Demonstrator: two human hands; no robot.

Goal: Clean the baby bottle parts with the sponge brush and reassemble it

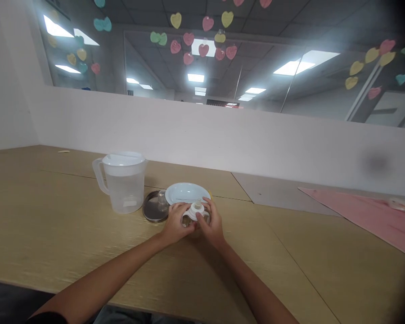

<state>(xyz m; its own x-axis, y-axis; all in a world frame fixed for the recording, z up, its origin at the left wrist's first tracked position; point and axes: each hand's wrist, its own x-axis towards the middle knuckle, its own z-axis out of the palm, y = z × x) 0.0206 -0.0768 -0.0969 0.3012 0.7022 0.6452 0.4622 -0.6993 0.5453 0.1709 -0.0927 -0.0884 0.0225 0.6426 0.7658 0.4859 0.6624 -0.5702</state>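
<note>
- Extending over the near part of the bench (70, 216), two bare forearms (121, 270) are seen, with a dark sleeve (49, 318) shown at the lower left.
- A bottle (196, 210) with a white collar and a pale, translucent tip is held upright between both hands, near the middle of the bench; whether its base is rested on the surface cannot be told.
- The left hand (177, 223) is curled around the bottle's left side, its thumb laid low across the front.
- The right hand (213, 222) is wrapped around the right side, its thumb pressed near the collar.
- Just beyond the left hand, a dark round tray (151, 211) is placed, and a small clear cup (162, 200) is stood on it.
- Behind the bottle, a pale blue dish (185, 192) is set.
- Left of the tray, a translucent lidded pitcher (124, 193) is stood upright, its handle turned left.
- To the far right, a pink sheet (364, 216) is spread beside a grey one.
- Behind the bench, a white wall (205, 139) is topped by a window decorated with heart-shaped notes (207, 23).
</note>
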